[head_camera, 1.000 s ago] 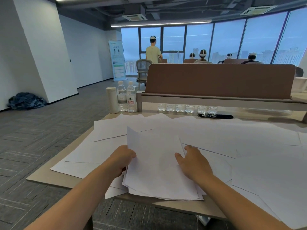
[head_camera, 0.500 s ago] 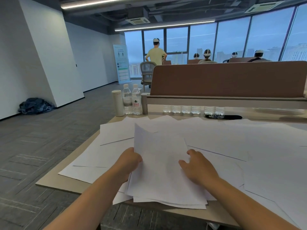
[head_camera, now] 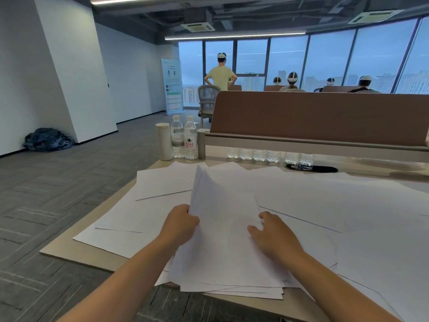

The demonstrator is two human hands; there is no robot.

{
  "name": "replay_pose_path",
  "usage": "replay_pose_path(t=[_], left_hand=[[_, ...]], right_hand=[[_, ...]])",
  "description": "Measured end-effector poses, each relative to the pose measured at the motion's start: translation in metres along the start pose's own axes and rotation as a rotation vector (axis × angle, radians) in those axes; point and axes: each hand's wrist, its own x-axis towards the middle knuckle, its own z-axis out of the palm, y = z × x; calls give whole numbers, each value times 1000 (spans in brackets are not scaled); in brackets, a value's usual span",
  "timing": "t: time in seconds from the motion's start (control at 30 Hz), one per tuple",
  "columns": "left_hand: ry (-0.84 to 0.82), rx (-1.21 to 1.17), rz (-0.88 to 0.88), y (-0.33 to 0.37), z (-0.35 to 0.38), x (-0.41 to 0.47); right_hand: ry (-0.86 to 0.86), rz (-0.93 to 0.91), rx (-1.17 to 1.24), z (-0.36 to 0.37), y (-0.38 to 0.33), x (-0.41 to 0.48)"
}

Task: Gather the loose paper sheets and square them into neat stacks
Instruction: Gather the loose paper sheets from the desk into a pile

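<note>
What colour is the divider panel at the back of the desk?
Plain brown divider panel, seen in the head view.

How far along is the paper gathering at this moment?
Done: a few sheets are gathered into one bundle at the near edge of the desk. In hand: the left hand and right hand grip its sides, its corners fanned, not squared. Left: many loose sheets cover the desk, and no neat stack is visible.
</note>
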Motion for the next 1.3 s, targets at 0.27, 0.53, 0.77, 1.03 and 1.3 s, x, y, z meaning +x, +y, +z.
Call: replay_pose_path(t=[0.27,0.53,0.77,1.03,1.3], left_hand=[[28,-55,-61,4,-2,10],[-25,-8,-63,6,4,9],[17,-78,-107,0,-9,9],[29,-217,-149,-9,-7,9],[20,-242,-147,-9,-4,5]], right_hand=[[8,-47,-51,5,-3,1],[13,-73,15,4,-6,1],[43,-36,-23,-4,-1,8],[1,-37,-22,-2,-10,-1],[-16,68,-193,-6,1,-2]])
